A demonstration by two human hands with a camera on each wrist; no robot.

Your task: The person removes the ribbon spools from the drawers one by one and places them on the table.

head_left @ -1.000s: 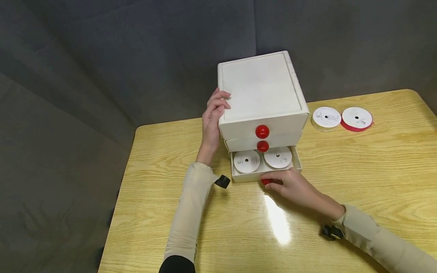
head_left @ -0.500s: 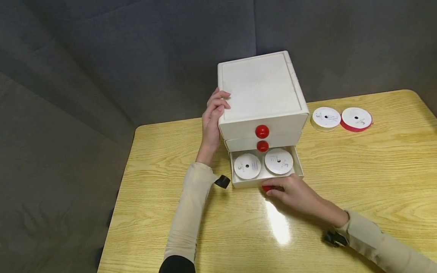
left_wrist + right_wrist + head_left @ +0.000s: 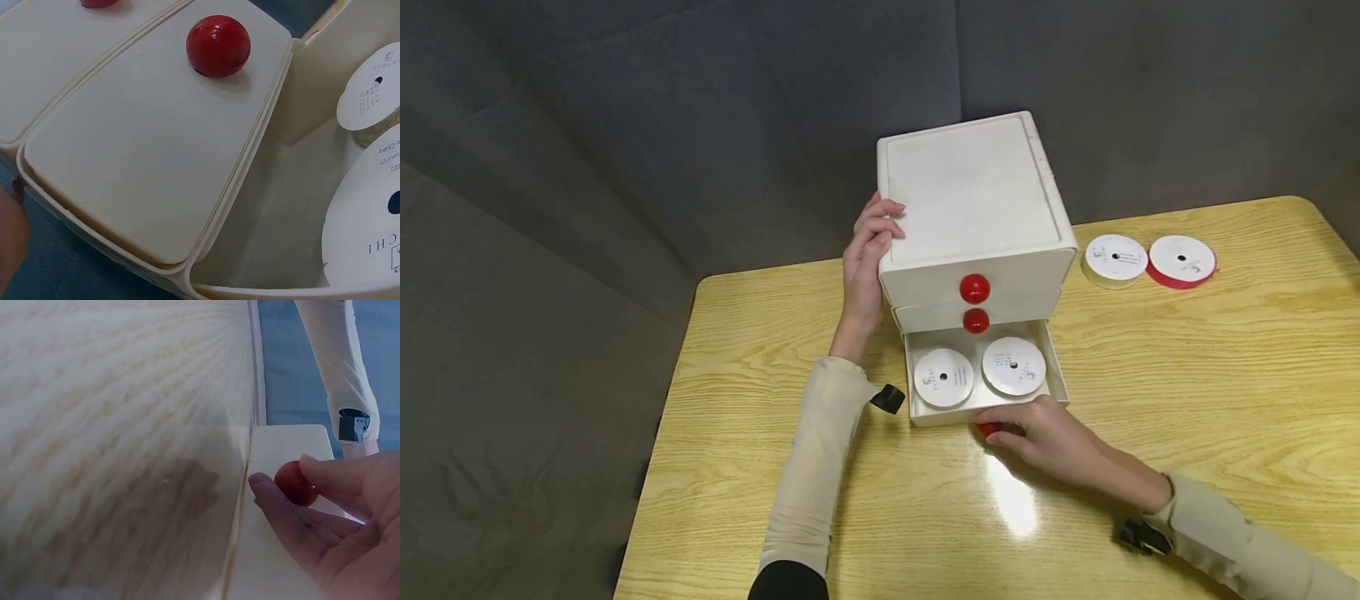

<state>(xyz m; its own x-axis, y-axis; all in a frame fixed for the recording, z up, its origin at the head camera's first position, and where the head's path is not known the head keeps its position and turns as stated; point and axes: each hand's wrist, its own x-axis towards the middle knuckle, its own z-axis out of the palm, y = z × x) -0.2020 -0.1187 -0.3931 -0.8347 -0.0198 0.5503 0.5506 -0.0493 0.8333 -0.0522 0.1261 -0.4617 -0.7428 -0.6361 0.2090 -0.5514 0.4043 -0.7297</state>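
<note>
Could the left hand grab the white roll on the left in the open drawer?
Probably yes. The left hand is holding the edge of the cabinet, so it would have to let go first, but the drawer is open and nothing covers the left roll.

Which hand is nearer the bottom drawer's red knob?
Right. The right hand has its grip on the knob; the left hand is farther back, holding the left top edge of the cabinet.

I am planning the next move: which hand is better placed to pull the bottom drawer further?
Probably the right hand: it pinches the red knob of the open bottom drawer, while the left hand holds the side of the white cabinet, away from that knob.
</note>
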